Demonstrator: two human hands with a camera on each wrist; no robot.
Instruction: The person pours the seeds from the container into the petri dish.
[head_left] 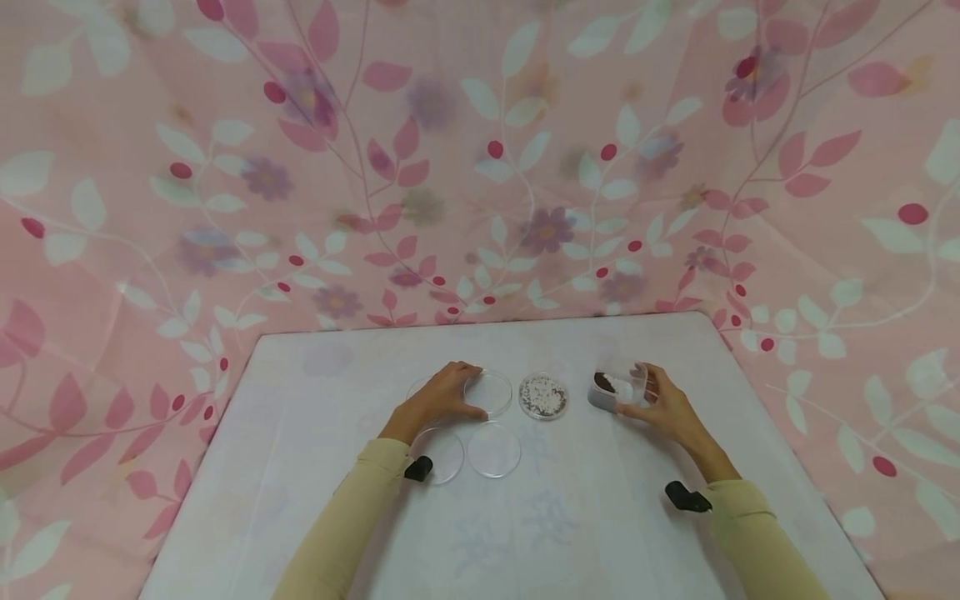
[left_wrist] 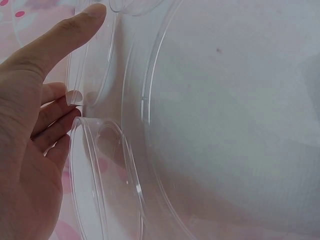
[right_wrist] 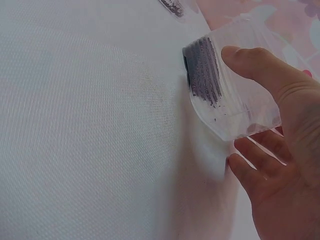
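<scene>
My left hand (head_left: 441, 395) holds a clear petri dish (head_left: 492, 395) by its rim, thumb on the near side and fingers on the far side. In the left wrist view, the thumb and fingers (left_wrist: 57, 112) curve about the dish's thin wall. Just right of it lies a petri dish of white and dark bits (head_left: 543, 396). Farther right, my right hand (head_left: 663, 407) grips a clear plastic container (head_left: 602, 402) between thumb and fingers. Dark granules (right_wrist: 205, 72) gather at its bottom in the right wrist view, and the container leans over the tabletop with a shadow beneath.
Two clear round dishes (head_left: 494, 450) lie side by side nearer me. Another clear dish (head_left: 415, 386) is partly hidden behind my left hand. All are on a white-covered table (head_left: 525, 542), walled by pink floral cloth (head_left: 465, 167). Black wrist mounts (head_left: 687, 497) sit by both cuffs.
</scene>
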